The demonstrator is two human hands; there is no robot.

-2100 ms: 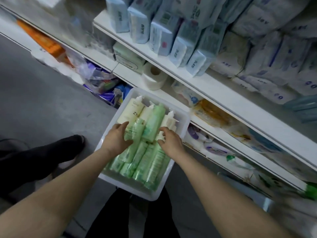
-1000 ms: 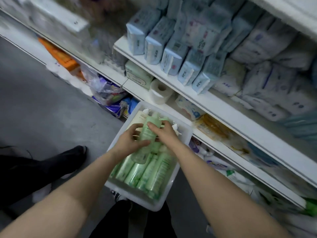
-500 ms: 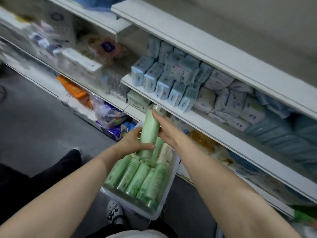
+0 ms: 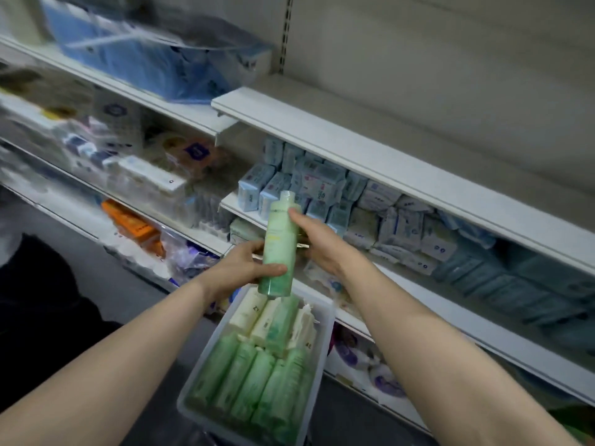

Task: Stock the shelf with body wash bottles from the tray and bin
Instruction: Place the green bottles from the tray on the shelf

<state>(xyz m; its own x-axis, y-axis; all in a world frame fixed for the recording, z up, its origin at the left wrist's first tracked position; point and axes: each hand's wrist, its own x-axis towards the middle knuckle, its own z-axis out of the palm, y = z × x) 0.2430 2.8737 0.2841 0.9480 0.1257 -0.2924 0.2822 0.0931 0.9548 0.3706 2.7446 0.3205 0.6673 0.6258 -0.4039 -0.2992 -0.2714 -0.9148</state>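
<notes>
A green body wash bottle (image 4: pixel 278 249) stands upright in the air above the tray, neck up and without a pump. My left hand (image 4: pixel 242 271) grips its lower half, thumb across the front. My right hand (image 4: pixel 317 243) holds its upper right side, with one fingertip near the shoulder. Below them a clear plastic tray (image 4: pixel 325 342) holds several green bottles lying side by side and a few cream-coloured ones at its far end. A bare white shelf (image 4: pixel 370 146) runs above the bottle at upper right.
Blue-white packs (image 4: pixel 322 185) fill the shelf level behind the bottle. Blue bundles (image 4: pixel 154 59) lie on the top left shelf; mixed goods and orange boxes (image 4: pixel 132 223) fill the left shelves. Grey floor lies at lower left, with a dark shape (image 4: pixel 35 284) on it.
Both hands took one green bottle out of the tray and lifted it upright to shelf height. The view has tilted up, bringing the bare upper shelf into sight.
</notes>
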